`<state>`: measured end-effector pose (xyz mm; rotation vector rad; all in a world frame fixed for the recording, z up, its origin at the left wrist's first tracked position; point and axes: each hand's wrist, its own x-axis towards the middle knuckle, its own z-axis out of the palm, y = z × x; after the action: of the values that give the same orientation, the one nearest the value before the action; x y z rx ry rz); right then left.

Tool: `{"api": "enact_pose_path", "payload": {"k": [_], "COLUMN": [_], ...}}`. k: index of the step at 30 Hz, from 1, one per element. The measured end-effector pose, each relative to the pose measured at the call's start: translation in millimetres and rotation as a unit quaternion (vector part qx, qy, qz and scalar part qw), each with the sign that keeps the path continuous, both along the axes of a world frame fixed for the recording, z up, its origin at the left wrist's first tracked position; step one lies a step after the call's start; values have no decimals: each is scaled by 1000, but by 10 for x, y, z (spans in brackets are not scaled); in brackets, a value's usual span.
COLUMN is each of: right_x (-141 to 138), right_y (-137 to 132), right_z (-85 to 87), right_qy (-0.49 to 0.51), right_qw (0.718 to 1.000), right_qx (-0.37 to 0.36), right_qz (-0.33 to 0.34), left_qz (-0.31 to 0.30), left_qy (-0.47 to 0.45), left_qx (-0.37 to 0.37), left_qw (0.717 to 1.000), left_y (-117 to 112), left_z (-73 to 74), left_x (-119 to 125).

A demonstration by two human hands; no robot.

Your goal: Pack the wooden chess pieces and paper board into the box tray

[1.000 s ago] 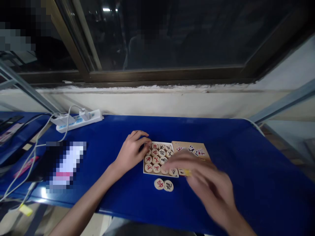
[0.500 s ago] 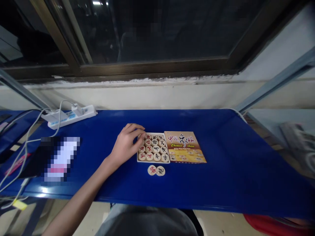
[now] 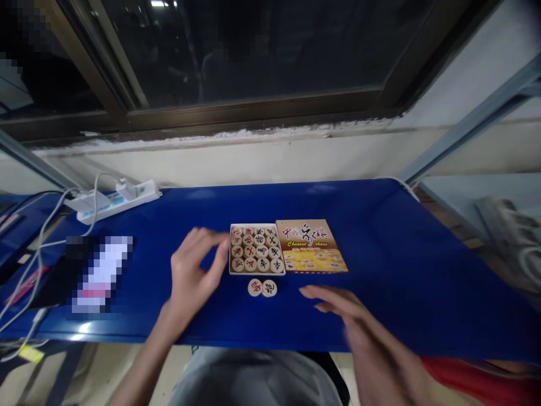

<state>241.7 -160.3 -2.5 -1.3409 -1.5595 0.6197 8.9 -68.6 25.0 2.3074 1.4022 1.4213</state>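
Observation:
A white box (image 3: 257, 273) holds rows of round Chinese chess pieces, some with red characters and some with black. Just left of the box, my left hand (image 3: 196, 265) has its fingers curved and thumb apart, with nothing seen in them; the fingertips are near the box's left edge. Two loose pieces lie in front of the box, touching or nearly so: a red-marked piece (image 3: 255, 287) and a black-marked piece (image 3: 269, 288). To their right, my right hand (image 3: 338, 307) hovers with fingers stretched out, holding nothing. The printed Chinese chess lid (image 3: 313, 256) lies against the box's right side.
All this is on a blue table (image 3: 401, 270). A white power strip (image 3: 120, 203) with plugs and cables sits at the back left. A blurred-out phone-like object (image 3: 103, 273) lies at the left. A window (image 3: 270, 56) is behind, and something red (image 3: 473, 378) shows at lower right.
My left hand has drawn back leftward and off the box, uncovering its left column of pieces. My right hand has come into view from the lower right. The view has shifted slightly.

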Motion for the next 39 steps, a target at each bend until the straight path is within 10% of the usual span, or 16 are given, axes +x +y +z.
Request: {"api": "enact_pose_path", "payload": {"k": [5,10,39], "right_x": [-167,-250,-233], "right_y": [219,302,658], "right_z": [-287,-469,-261], "right_qy": [-95,-168,-144], "right_qw": [994,985,969], "right_qx": [60,42,177], "right_qz": [17,28,94], "left_qz": [72,59,-12], "left_qy": [18,57,-61], "left_qx": [-78,-140,-123], "left_qw": [994,987,991], "left_y": [-596,-643,-364], "left_z": [-348,-566,-435], "left_x": [150,196,226]}}
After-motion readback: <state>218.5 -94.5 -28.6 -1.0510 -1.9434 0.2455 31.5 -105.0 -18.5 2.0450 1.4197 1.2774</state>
